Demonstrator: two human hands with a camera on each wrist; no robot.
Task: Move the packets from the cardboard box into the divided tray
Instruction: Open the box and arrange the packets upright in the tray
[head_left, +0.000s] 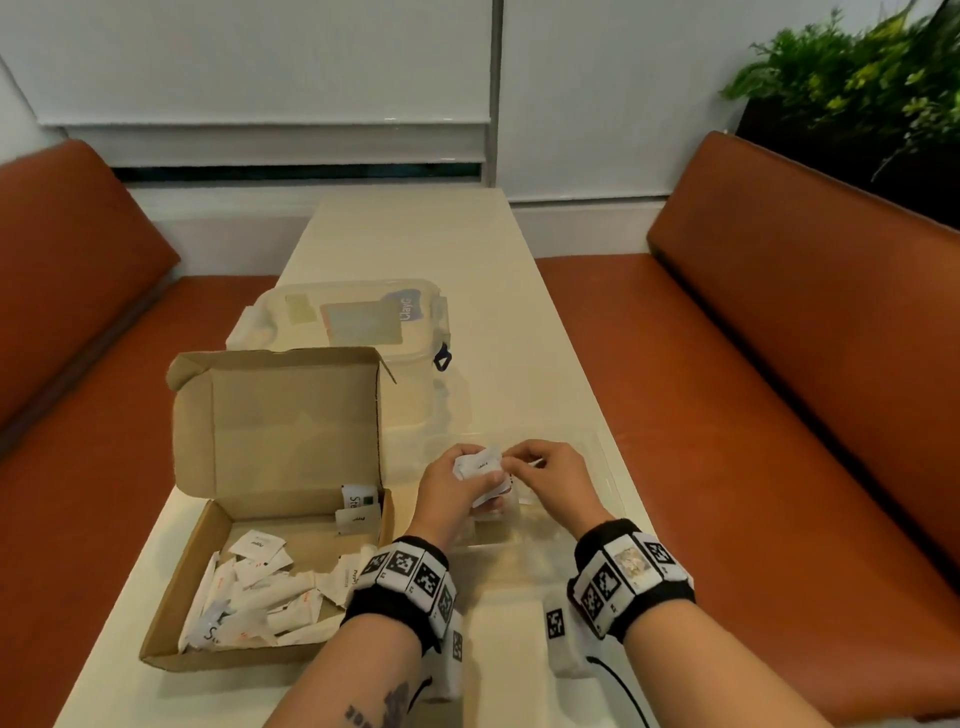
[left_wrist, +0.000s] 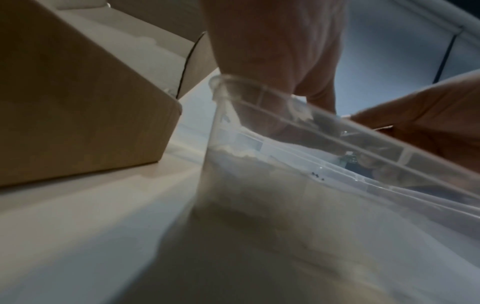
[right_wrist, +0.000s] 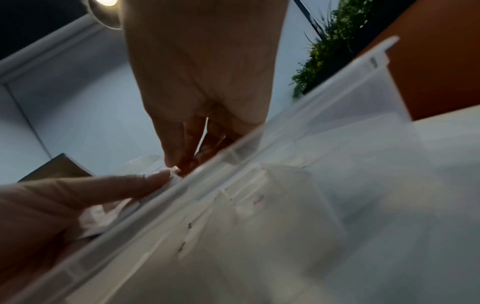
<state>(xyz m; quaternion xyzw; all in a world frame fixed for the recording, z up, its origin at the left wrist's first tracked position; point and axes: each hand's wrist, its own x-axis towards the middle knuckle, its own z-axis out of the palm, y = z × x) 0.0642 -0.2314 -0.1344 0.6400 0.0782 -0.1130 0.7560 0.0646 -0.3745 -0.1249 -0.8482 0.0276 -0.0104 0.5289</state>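
Observation:
An open cardboard box (head_left: 270, 525) lies at the table's left with several white packets (head_left: 254, 592) loose inside. To its right is the clear divided tray (head_left: 597, 467), hard to make out against the table. My left hand (head_left: 483, 486) grips a small bunch of white packets (head_left: 480, 462) over the tray. My right hand (head_left: 522, 460) meets it and pinches the edge of one packet in that bunch. In the right wrist view my right fingertips (right_wrist: 176, 164) pinch a white corner above the tray rim (right_wrist: 259, 144), with crumpled packets (right_wrist: 101, 214) under my left fingers (right_wrist: 103, 185).
A clear lidded container (head_left: 353, 322) stands behind the box. The box's raised lid (head_left: 291, 415) stands just left of the hands. Orange bench seats (head_left: 779, 364) flank the narrow cream table (head_left: 415, 239). A green plant (head_left: 857, 78) is at the far right.

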